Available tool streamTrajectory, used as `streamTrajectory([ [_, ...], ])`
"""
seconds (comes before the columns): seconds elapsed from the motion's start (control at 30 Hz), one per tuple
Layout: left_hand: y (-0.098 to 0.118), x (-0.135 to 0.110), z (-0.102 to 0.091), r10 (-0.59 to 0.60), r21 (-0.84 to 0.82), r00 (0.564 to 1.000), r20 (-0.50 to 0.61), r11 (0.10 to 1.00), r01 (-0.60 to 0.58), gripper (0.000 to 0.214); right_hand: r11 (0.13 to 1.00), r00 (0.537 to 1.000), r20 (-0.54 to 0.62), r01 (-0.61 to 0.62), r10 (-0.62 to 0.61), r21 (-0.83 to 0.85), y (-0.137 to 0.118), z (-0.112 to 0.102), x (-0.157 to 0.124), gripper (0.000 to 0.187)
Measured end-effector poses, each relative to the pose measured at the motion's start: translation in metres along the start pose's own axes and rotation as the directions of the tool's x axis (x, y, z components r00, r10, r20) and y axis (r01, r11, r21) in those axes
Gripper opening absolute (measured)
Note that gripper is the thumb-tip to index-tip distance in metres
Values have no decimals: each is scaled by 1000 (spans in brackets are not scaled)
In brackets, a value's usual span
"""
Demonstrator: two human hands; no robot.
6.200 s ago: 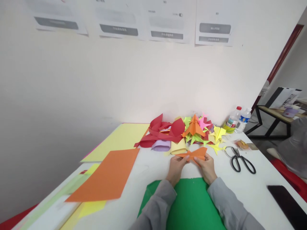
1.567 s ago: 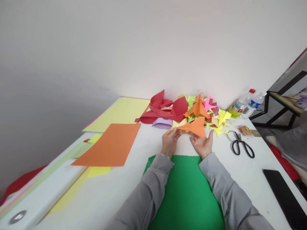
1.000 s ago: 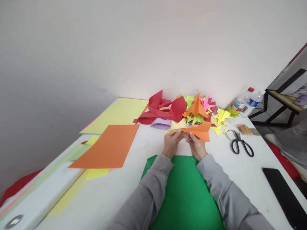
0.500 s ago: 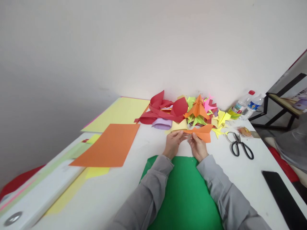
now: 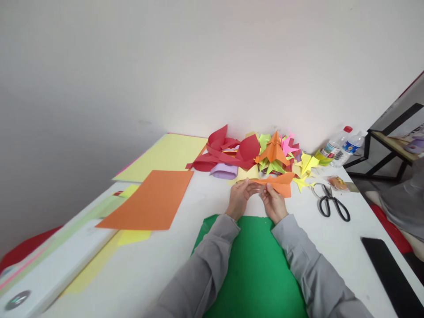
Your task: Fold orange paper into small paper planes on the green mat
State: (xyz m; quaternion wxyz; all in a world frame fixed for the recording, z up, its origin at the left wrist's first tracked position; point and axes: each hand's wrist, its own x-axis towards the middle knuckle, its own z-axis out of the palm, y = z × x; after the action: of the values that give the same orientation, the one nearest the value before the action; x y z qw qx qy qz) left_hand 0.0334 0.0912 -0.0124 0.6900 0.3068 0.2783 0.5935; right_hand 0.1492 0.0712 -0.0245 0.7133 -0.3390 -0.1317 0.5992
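Between my two hands is a folded orange paper plane (image 5: pixel 281 183), held above the white table. The fingers of my left hand (image 5: pixel 239 197) pinch its narrow left end. My right hand (image 5: pixel 273 202) grips it nearer the middle, the thumb on the near side, and the wide end sticks out to the right. Below my forearms lies a sheet of green paper (image 5: pixel 256 260). Just beyond the hands sit a cream paper piece (image 5: pixel 247 173) and a purple paper loop (image 5: pixel 224 170).
An orange sheet (image 5: pixel 155 198), a yellow sheet (image 5: pixel 162 157) and a white paper trimmer (image 5: pixel 62 265) lie left. Behind are red paper shapes (image 5: pixel 228 152) and folded planes (image 5: pixel 274 150). Scissors (image 5: pixel 331 203), a black strip (image 5: pixel 392 274) and bottles (image 5: pixel 347 148) are right. Someone's grey sleeve (image 5: pixel 404 203) shows.
Almost nothing differs. My left fingers have shifted slightly on the narrow end of the orange paper plane; the right hand stays where it was.
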Motion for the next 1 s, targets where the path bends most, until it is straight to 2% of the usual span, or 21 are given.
streamTrajectory([
  [0.17, -3, 1, -3, 28, 43, 999, -36, 999, -26, 26, 1000, 1000, 7, -2, 2, 6, 0, 1, -1, 22],
  [1.0, -3, 2, -4, 32, 53, 998, -63, 998, -29, 30, 999, 1000, 17, 12, -11, -40, -2, 3, -3, 22],
])
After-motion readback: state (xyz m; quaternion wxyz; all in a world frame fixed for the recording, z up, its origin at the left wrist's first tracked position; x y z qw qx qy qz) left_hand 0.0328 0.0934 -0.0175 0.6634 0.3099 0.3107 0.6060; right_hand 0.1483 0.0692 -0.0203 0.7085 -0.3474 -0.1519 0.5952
